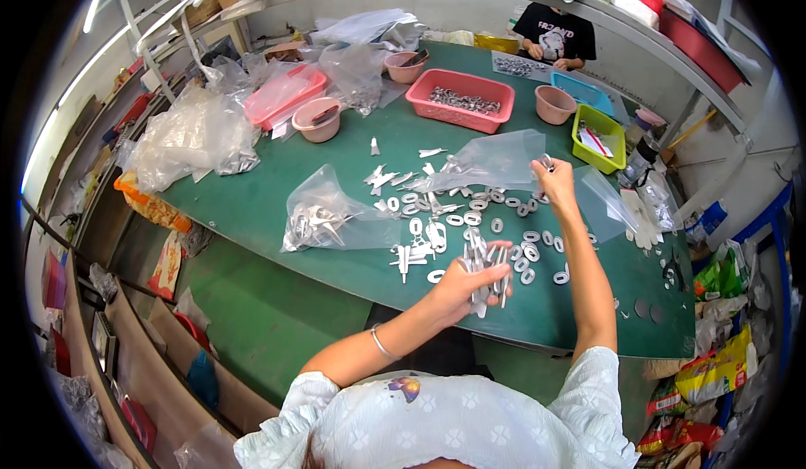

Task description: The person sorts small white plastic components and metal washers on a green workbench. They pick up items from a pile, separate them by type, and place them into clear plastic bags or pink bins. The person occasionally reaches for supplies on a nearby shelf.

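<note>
My left hand, with a bangle on its wrist, is closed around a bunch of slim silvery metal pieces above the table's near edge. Farther off and to the right, my right hand is pinched at the fingertips on a small silvery metal piece; its exact shape is hard to make out. Between and around my hands lie several oval metal rings and loose pointed metal pieces. A clear plastic bag lies just left of my right hand. Another clear bag holds similar pointed pieces.
The green table carries a pink bin of metal parts, a round pink tub, a green basket and a blue tray. Crumpled plastic bags pile up at left. Across the table sits another person.
</note>
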Demonstrator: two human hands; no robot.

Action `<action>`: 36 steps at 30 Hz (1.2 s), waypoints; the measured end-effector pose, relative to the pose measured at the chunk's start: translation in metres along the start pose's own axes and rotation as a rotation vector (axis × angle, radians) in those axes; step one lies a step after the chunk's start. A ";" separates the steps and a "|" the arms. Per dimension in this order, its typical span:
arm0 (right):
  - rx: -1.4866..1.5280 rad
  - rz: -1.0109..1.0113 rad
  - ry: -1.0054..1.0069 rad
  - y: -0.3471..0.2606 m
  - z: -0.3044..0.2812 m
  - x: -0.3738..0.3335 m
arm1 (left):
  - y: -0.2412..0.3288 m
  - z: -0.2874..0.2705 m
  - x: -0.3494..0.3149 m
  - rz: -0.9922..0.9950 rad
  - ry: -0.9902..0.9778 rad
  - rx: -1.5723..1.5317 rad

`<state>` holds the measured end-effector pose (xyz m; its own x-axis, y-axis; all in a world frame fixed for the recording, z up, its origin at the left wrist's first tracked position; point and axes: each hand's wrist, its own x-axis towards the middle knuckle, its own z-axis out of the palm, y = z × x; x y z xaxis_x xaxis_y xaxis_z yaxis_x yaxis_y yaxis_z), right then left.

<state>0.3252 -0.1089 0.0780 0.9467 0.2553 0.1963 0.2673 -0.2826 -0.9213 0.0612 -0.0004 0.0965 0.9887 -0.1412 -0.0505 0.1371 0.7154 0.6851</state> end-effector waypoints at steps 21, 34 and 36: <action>-0.422 -0.356 0.182 -0.019 0.003 -0.058 | 0.045 -0.020 0.064 -0.165 0.065 0.316; -0.974 -0.920 -0.097 -0.086 0.016 -0.023 | 0.045 -0.009 0.055 -0.180 0.061 0.292; -0.859 -0.738 -0.043 -0.098 0.023 -0.021 | 0.046 -0.004 0.058 -0.257 0.044 0.184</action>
<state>0.2747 -0.0654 0.1565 0.5037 0.6494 0.5696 0.8086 -0.5865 -0.0463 0.1253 0.0268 0.1223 0.9254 -0.2683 -0.2676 0.3732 0.5238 0.7657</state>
